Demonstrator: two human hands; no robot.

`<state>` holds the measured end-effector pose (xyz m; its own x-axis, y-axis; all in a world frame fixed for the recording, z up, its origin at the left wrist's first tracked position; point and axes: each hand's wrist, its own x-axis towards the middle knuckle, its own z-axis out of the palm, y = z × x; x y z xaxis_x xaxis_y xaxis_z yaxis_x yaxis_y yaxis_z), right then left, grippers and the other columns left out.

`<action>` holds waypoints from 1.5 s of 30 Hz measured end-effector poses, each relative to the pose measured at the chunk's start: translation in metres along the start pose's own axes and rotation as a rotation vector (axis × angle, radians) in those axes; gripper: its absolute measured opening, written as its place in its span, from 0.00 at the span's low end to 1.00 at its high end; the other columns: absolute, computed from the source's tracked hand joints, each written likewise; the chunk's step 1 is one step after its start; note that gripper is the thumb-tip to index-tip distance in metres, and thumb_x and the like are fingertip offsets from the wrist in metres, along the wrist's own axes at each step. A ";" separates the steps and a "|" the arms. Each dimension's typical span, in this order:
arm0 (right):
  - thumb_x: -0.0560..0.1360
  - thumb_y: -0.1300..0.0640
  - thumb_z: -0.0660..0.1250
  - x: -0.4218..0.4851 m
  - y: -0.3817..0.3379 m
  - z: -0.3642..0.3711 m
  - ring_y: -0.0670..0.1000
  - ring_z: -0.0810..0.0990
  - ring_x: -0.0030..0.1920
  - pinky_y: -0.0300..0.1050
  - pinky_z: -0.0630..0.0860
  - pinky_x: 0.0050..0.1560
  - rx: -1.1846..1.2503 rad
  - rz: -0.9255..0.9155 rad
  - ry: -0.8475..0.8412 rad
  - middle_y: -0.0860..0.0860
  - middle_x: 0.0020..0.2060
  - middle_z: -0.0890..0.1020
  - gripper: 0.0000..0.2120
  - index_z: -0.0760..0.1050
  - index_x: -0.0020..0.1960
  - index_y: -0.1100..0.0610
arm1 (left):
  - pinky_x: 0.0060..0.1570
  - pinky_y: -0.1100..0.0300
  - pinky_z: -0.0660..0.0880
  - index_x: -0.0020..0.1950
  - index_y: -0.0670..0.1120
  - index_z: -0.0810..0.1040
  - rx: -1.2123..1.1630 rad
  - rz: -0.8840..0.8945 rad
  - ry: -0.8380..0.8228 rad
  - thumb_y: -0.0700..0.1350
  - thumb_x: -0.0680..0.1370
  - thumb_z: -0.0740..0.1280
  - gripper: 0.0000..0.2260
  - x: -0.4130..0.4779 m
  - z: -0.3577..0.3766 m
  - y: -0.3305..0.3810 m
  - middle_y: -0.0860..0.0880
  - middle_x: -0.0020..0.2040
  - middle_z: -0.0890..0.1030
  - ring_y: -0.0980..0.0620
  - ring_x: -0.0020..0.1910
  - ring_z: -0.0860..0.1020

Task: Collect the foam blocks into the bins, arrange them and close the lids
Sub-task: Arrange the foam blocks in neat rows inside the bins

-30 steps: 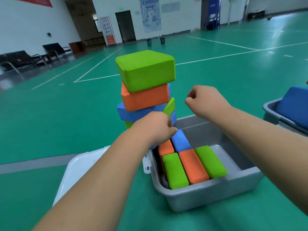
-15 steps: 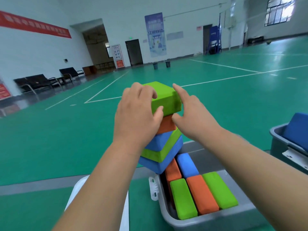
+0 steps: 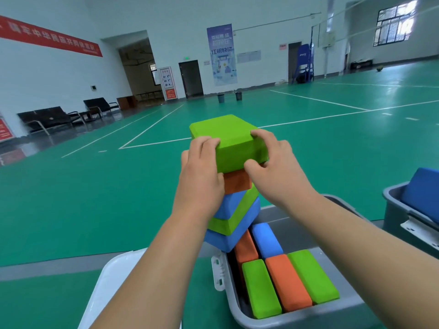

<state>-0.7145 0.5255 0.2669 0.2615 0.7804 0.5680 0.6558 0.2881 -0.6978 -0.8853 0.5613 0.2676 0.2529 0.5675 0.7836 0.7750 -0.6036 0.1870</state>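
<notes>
my left hand [image 3: 202, 172] and right hand [image 3: 275, 167] grip the top green block [image 3: 230, 141] of the stack [image 3: 234, 210] at the bin [image 3: 280, 321], already partly filled, lid [image 3: 114, 281] still off.

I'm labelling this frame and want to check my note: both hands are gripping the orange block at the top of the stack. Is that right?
Not quite: the colour is wrong. In the head view, the left hand and the right hand are both gripping the green block at the top of the stack. The orange block sits directly beneath it.
</notes>
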 end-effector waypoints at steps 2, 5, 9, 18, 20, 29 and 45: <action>0.76 0.48 0.68 0.002 0.001 -0.007 0.42 0.76 0.42 0.41 0.70 0.51 0.089 0.017 0.096 0.50 0.55 0.70 0.21 0.68 0.67 0.38 | 0.68 0.56 0.65 0.70 0.44 0.73 -0.038 0.052 0.035 0.31 0.66 0.72 0.32 0.001 0.000 0.010 0.46 0.69 0.71 0.41 0.63 0.71; 0.76 0.42 0.70 0.009 0.008 -0.015 0.35 0.74 0.48 0.31 0.70 0.52 0.225 0.061 0.258 0.50 0.55 0.72 0.17 0.68 0.61 0.40 | 0.68 0.51 0.68 0.69 0.44 0.75 -0.100 0.131 0.106 0.32 0.67 0.72 0.30 0.004 0.004 0.029 0.46 0.68 0.72 0.42 0.62 0.72; 0.68 0.34 0.74 0.017 0.022 -0.027 0.51 0.82 0.50 0.60 0.83 0.51 0.449 0.260 0.435 0.53 0.55 0.75 0.30 0.62 0.59 0.44 | 0.69 0.54 0.68 0.68 0.43 0.78 -0.160 0.211 0.189 0.29 0.69 0.72 0.27 0.007 0.014 0.059 0.45 0.68 0.75 0.41 0.62 0.73; 0.64 0.35 0.76 0.016 0.049 -0.056 0.50 0.84 0.52 0.58 0.85 0.47 0.655 0.493 0.425 0.50 0.54 0.79 0.34 0.68 0.58 0.53 | 0.71 0.51 0.66 0.68 0.41 0.76 -0.275 0.236 0.118 0.32 0.69 0.74 0.27 0.002 0.057 0.094 0.42 0.68 0.74 0.40 0.64 0.73; 0.68 0.40 0.78 0.013 0.059 -0.065 0.49 0.84 0.51 0.56 0.86 0.42 0.621 0.480 0.426 0.49 0.53 0.80 0.30 0.67 0.60 0.53 | 0.71 0.49 0.67 0.68 0.41 0.75 -0.290 0.222 0.065 0.33 0.68 0.75 0.29 0.000 0.069 0.097 0.42 0.68 0.72 0.40 0.65 0.72; 0.68 0.43 0.76 0.000 0.133 -0.087 0.53 0.76 0.54 0.46 0.71 0.57 0.040 0.416 0.366 0.52 0.60 0.74 0.40 0.61 0.74 0.47 | 0.68 0.54 0.71 0.72 0.49 0.69 -0.369 0.188 -0.493 0.45 0.76 0.71 0.25 -0.035 0.138 0.094 0.50 0.69 0.70 0.50 0.66 0.74; 0.70 0.44 0.73 -0.010 0.191 -0.037 0.64 0.79 0.57 0.54 0.77 0.56 -0.337 0.436 0.034 0.62 0.58 0.79 0.30 0.68 0.62 0.61 | 0.80 0.51 0.55 0.83 0.57 0.58 -0.051 0.246 -1.244 0.60 0.82 0.64 0.31 -0.148 0.199 0.048 0.49 0.85 0.53 0.46 0.82 0.56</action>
<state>-0.5661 0.5523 0.1440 0.5784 0.7679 0.2753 0.6708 -0.2557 -0.6961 -0.7702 0.5593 0.0425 0.7792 0.5620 -0.2775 0.6143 -0.7726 0.1604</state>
